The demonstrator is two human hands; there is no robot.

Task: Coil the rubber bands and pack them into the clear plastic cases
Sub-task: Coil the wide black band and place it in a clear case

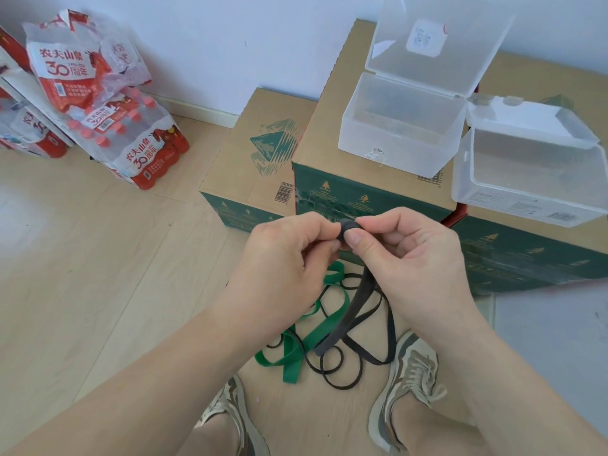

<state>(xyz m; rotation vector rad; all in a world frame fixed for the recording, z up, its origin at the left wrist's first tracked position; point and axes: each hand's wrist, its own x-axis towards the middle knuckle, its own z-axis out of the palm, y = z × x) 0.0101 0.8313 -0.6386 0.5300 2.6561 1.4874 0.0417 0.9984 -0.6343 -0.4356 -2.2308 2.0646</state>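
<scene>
My left hand (289, 258) and my right hand (404, 255) meet at chest height, both pinching a small tight coil at the end of a dark grey rubber band (348, 311). The rest of that band hangs down toward the floor. Below it lies a loose pile of thin black bands (342, 370) and wide green bands (296, 353) between my shoes. Two clear plastic cases stand with lids raised on cardboard boxes beyond my hands: the left case (371, 136) and the right case (493, 195). Both look empty.
Three cardboard boxes (253, 159) sit against the white wall. Shrink-wrapped packs of red-capped water bottles (138, 143) are stacked at the left. The floor is light wood. My two shoes (408, 390) flank the band pile.
</scene>
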